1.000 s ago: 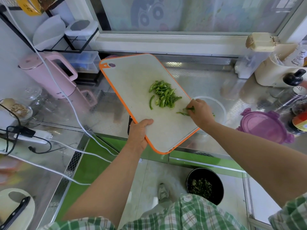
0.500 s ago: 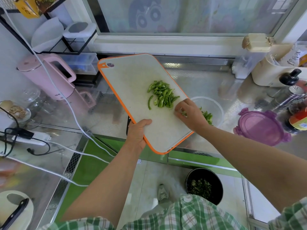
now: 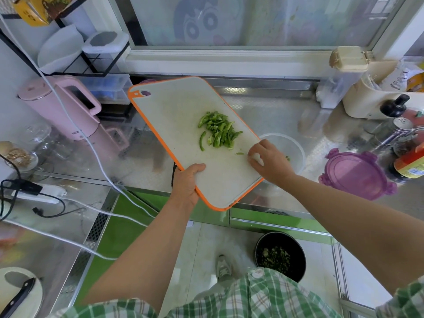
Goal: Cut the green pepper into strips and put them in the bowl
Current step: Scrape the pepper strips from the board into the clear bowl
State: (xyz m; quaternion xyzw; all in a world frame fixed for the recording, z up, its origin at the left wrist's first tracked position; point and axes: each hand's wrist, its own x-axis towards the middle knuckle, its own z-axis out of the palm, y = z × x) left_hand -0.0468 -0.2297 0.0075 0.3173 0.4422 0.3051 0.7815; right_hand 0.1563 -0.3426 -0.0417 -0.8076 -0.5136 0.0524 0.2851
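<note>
Lying on the orange-rimmed, seemingly plastic board [image 3: 174,115] are slim pepper strips [image 3: 219,131].

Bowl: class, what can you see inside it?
A few green pepper pieces show inside the bowl. The right hand and cutting board cover its left part, so the rest is hidden.
</note>
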